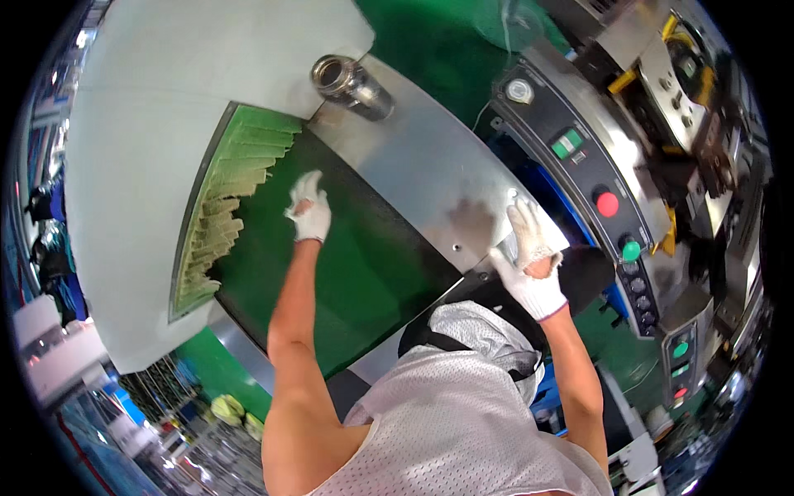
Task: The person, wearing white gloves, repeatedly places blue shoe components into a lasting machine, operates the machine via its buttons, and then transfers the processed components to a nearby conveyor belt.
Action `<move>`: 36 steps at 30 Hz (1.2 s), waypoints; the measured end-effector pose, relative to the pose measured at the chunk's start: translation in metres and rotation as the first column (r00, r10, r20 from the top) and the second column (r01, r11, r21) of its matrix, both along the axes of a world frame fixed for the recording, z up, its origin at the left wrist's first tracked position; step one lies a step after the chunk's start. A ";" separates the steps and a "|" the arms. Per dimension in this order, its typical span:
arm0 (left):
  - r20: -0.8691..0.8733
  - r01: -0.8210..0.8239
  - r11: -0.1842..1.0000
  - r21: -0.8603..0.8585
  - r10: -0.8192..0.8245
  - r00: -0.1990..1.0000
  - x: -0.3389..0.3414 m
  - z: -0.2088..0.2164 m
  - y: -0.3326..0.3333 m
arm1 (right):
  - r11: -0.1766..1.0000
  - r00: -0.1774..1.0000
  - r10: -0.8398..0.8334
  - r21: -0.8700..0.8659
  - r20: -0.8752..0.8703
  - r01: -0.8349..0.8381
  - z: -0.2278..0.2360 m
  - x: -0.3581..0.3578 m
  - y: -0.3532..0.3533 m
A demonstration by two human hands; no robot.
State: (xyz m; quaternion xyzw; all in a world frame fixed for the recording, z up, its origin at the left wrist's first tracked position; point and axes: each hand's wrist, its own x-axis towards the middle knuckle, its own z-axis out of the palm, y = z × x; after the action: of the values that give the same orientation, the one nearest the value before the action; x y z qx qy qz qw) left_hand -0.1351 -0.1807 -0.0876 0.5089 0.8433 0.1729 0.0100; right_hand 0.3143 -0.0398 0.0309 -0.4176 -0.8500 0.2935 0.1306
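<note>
My left hand [311, 208], in a white glove that leaves part of it bare, is over a green conveyor belt [331, 289]. Its fingers are apart and nothing shows in them. On the right, my right hand [532, 269], gloved the same way, is at the end of a shiny steel ledge [430, 174]; its fingers stretch forward with the thumb apart, and I see no object held. A steel cylinder [364, 93] with an open, rimmed mouth lies tilted at the far end of the ledge, away from both hands.
Green strip curtains [236, 182] hang across the opening of a large pale machine housing [157, 99] on the left. To the right runs a dark control panel [579, 178] with a red button [607, 204] and a green button [631, 250]. Metal machinery [678, 91] stands beyond it.
</note>
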 end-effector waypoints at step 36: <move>-0.190 -0.310 0.445 -0.840 0.294 0.937 -0.224 0.047 -0.083 | 0.916 0.916 0.378 0.090 0.131 -0.391 -0.115 -0.200 0.040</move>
State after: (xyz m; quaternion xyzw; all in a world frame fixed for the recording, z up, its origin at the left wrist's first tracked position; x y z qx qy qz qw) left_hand -0.3589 -0.2639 -0.0409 0.2791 0.8929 -0.2738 0.2233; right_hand 0.1145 0.0001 -0.0841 -0.2496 -0.9368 0.2406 0.0468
